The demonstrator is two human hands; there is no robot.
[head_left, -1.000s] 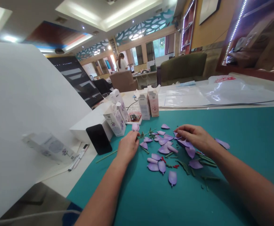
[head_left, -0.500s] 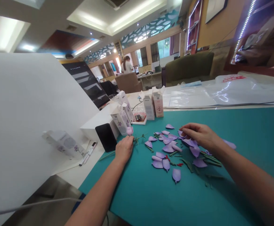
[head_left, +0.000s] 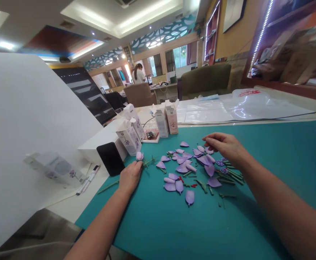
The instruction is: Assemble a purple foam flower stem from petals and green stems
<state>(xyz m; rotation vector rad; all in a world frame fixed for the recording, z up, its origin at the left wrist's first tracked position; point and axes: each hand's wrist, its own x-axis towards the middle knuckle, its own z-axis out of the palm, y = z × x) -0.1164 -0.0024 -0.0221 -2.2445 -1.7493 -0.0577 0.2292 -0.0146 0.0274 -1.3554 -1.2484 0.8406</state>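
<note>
My left hand (head_left: 131,177) rests on the teal mat, closed around the stem of a toy flower. The flower's pale purple bud (head_left: 139,156) stands above my fingers, and green leaves (head_left: 148,162) stick out to the right. Over the far right of a spread of loose purple petals (head_left: 203,160) hovers my right hand (head_left: 223,143), thumb and fingers pinched together. Whether anything small is between those fingertips cannot be made out. Below it lie purple ring-shaped pieces (head_left: 223,170) and several green stem pieces (head_left: 230,177). A single petal (head_left: 189,197) lies nearer to me.
A black tablet-like screen (head_left: 110,159) leans left of my left hand. Printed cartons (head_left: 129,137) and two more boxes (head_left: 171,119) stand behind the petals. Markers (head_left: 88,180) lie at the left. Clear plastic sheeting (head_left: 234,106) covers the back. A person (head_left: 139,75) is far off.
The whole view has shifted, so things sit further left. My right hand has lifted off the petals and drawn slightly right, uncovering purple ring pieces. My left hand keeps the flower.
</note>
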